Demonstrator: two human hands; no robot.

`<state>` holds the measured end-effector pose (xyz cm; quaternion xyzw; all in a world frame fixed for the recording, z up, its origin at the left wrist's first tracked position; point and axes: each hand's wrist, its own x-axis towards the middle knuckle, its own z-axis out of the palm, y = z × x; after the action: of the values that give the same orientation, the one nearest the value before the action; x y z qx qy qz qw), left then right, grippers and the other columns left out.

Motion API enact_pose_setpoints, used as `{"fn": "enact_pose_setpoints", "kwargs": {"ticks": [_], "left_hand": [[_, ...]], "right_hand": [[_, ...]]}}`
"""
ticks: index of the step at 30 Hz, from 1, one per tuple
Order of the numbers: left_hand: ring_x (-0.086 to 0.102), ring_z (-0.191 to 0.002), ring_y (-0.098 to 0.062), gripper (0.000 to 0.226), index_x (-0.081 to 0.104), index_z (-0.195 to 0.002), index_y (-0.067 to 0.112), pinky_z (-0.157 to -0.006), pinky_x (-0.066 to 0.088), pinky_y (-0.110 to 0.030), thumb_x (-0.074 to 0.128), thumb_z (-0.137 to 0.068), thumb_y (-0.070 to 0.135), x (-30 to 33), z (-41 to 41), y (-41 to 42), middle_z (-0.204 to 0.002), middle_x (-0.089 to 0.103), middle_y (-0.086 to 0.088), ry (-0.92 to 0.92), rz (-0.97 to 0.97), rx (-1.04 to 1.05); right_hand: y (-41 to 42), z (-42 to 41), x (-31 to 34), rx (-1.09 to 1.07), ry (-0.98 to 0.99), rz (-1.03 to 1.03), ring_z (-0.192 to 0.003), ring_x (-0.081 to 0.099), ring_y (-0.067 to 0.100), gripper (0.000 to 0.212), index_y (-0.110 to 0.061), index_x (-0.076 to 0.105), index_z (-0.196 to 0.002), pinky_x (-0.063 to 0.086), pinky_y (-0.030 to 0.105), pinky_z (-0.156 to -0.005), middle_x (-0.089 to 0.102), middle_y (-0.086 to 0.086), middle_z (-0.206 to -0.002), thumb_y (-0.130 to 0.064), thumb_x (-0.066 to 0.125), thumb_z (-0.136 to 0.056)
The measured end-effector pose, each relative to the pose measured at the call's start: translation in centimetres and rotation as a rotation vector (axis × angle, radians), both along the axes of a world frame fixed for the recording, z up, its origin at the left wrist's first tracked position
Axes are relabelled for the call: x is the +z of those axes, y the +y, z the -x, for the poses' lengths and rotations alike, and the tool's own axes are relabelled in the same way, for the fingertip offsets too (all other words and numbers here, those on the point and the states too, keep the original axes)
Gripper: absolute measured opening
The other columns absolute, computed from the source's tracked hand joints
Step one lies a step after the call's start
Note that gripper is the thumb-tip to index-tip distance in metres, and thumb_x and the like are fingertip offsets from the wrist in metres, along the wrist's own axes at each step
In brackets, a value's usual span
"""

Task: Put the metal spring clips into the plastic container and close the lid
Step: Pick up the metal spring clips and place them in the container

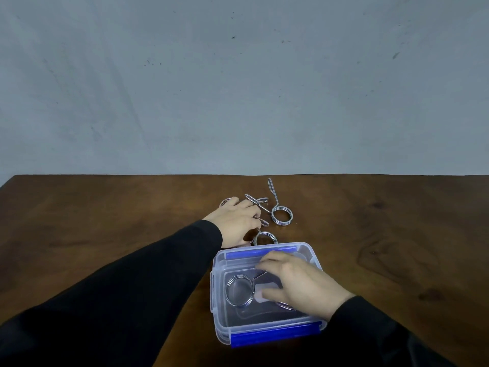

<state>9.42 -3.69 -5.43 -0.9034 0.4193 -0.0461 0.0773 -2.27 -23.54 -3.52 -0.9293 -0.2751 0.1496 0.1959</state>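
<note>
A clear plastic container (219,308) with blue latches stands open near the table's front edge. My right hand (299,284) reaches into it, fingers and thumb around the handles of a metal spring clip (238,290) that lies on its floor. A second coil (287,305) peeks out under that hand. Just beyond the container, my left hand (235,221) curls over another clip (264,237) on the table. One more clip (282,215) lies to its right with a handle pointing up. Another coil (225,201) shows behind my left hand. I see no separate lid.
The dark wooden table (105,213) runs back to a grey wall (238,88). Its far edge lies just behind the loose clips. My black sleeves cross the near left and near right of the table.
</note>
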Motion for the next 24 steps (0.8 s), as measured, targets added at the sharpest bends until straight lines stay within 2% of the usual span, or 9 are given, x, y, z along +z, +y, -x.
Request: {"fn": "enact_pose_setpoints", "kwargs": {"ticks": [3, 6, 8, 10, 12, 15, 17, 20, 24], "left_hand": [[0.052, -0.107, -0.018, 0.033, 0.064, -0.109, 0.023, -0.102, 0.033, -0.038, 0.069, -0.084, 0.044, 0.0, 0.5, 0.4, -0.111, 0.064, 0.005, 0.047, 0.112, 0.013], [0.055, -0.098, -0.019, 0.030, 0.061, -0.108, 0.021, -0.102, 0.037, -0.036, 0.066, -0.086, 0.040, 1.1, 1.0, 0.6, -0.103, 0.065, 0.002, 0.126, 0.199, 0.110], [0.052, -0.093, -0.019, 0.031, 0.060, -0.109, 0.018, -0.097, 0.039, -0.033, 0.064, -0.087, 0.039, 2.1, 1.5, 0.6, -0.097, 0.061, 0.003, 0.151, 0.228, 0.147], [0.050, -0.090, -0.019, 0.028, 0.060, -0.105, 0.018, -0.082, 0.035, -0.028, 0.063, -0.087, 0.038, 3.3, 2.3, 0.4, -0.089, 0.052, 0.008, 0.182, 0.296, 0.180], [0.050, -0.086, -0.019, 0.024, 0.059, -0.101, 0.020, -0.072, 0.030, -0.025, 0.064, -0.086, 0.038, 4.8, 3.4, -0.2, -0.080, 0.047, 0.013, 0.222, 0.382, 0.198], [0.047, -0.076, -0.016, 0.025, 0.058, -0.095, 0.018, -0.062, 0.026, -0.023, 0.065, -0.085, 0.039, 6.8, 5.9, -1.4, -0.076, 0.047, 0.013, 0.242, 0.453, 0.167], [0.052, -0.075, -0.019, 0.029, 0.059, -0.092, 0.015, -0.064, 0.029, -0.028, 0.068, -0.081, 0.040, 6.8, 7.8, -2.0, -0.078, 0.055, 0.007, 0.216, 0.474, 0.136], [0.054, -0.076, -0.020, 0.031, 0.060, -0.092, 0.016, -0.073, 0.043, -0.034, 0.067, -0.078, 0.043, 5.5, 10.2, -2.3, -0.085, 0.065, 0.002, 0.250, 0.461, 0.122], [0.049, -0.080, -0.012, 0.025, 0.057, -0.097, 0.021, -0.067, 0.040, -0.026, 0.066, -0.085, 0.040, 3.8, 12.1, -2.9, -0.091, 0.061, 0.003, 0.366, 0.417, 0.181]], "right_hand": [[-0.2, 0.4, 0.2, -0.187, -0.136, -0.240, -0.098, 0.062, 0.004, 0.026, -0.028, 0.072, -0.111, 0.053, 0.022, -0.083, 0.067, -0.014, -0.105, -0.043, 0.054, -0.098], [-0.5, 0.5, 0.1, -0.342, -0.220, -0.398, -0.080, 0.064, 0.012, 0.028, -0.021, 0.071, -0.086, 0.055, 0.034, -0.068, 0.066, -0.008, -0.079, -0.036, 0.051, -0.100], [-0.7, 0.6, 0.3, -0.405, -0.223, -0.459, -0.084, 0.065, 0.009, 0.024, -0.024, 0.069, -0.086, 0.055, 0.025, -0.067, 0.067, -0.011, -0.081, -0.032, 0.053, -0.100], [-0.8, 0.6, 0.8, -0.436, -0.260, -0.507, -0.094, 0.064, 0.004, 0.013, -0.028, 0.069, -0.100, 0.055, 0.017, -0.074, 0.066, -0.013, -0.096, -0.028, 0.056, -0.099], [-0.9, 0.4, 1.4, -0.456, -0.297, -0.511, -0.106, 0.060, 0.002, 0.023, -0.026, 0.064, -0.118, 0.054, 0.016, -0.086, 0.061, -0.012, -0.116, -0.028, 0.061, -0.096], [-1.4, -0.1, 2.9, -0.365, -0.260, -0.427, -0.131, 0.040, -0.003, 0.064, -0.028, 0.045, -0.145, 0.037, 0.021, -0.109, 0.040, -0.019, -0.144, -0.038, 0.073, -0.088], [-2.2, -0.1, 4.0, -0.226, -0.223, -0.308, -0.134, 0.030, -0.009, 0.082, -0.031, 0.035, -0.152, 0.028, 0.018, -0.114, 0.033, -0.025, -0.145, -0.048, 0.075, -0.082], [-3.3, 0.3, 4.8, -0.033, -0.101, -0.111, -0.121, 0.047, -0.005, 0.077, -0.036, 0.042, -0.147, 0.042, 0.018, -0.104, 0.049, -0.023, -0.135, -0.051, 0.077, -0.080], [-2.4, 0.9, 3.8, 0.026, -0.081, 0.192, -0.108, 0.060, 0.010, 0.061, -0.030, 0.051, -0.135, 0.055, 0.029, -0.089, 0.060, -0.008, -0.127, -0.047, 0.075, -0.082]]}}
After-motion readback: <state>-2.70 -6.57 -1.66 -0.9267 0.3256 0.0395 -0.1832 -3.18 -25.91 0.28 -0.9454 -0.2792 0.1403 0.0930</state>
